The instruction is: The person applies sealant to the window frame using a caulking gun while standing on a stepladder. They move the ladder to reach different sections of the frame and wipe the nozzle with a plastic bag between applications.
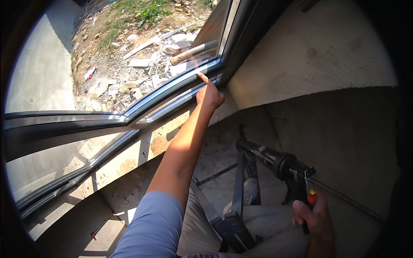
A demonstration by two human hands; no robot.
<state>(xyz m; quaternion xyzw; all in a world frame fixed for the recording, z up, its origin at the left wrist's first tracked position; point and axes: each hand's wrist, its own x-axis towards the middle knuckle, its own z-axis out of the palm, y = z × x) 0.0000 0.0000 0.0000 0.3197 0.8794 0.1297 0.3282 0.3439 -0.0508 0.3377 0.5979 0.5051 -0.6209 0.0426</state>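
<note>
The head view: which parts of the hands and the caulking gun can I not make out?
Head view:
Caulking gun: part of its handle is covered by the right hand; its far tip is lost in shadow.
Left hand: some curled fingers hidden by its back.
Right forearm: cut off by the lower edge.

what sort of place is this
Probably an unfinished building on a construction site. The wall is bare and stained, rubble and scrap lie outside the dark window frame, and the right hand holds what looks like a caulking gun.
</note>
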